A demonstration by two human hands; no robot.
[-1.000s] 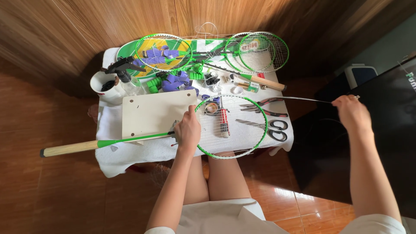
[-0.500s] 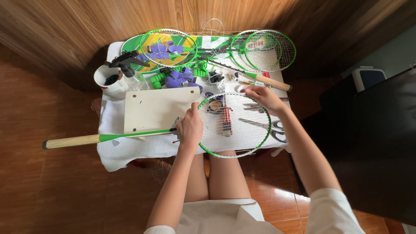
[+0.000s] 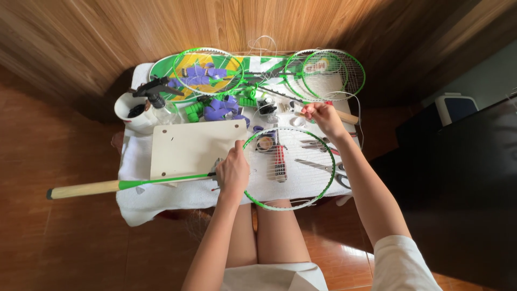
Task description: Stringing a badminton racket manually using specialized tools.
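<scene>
Left hand (image 3: 232, 171) grips the green racket (image 3: 288, 168) at its throat; right hand (image 3: 321, 115) pinches white string (image 3: 353, 99). A white cup (image 3: 134, 110) holds dark contents.

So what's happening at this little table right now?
A seated person is working on a green badminton racket that lies flat on a cloth-covered table. The left hand presses down where the shaft meets the round frame. The right hand is at the far rim of the frame, pinching a thin white string. Scissors, a pale board, a white cup and more green rackets lie around.
</scene>
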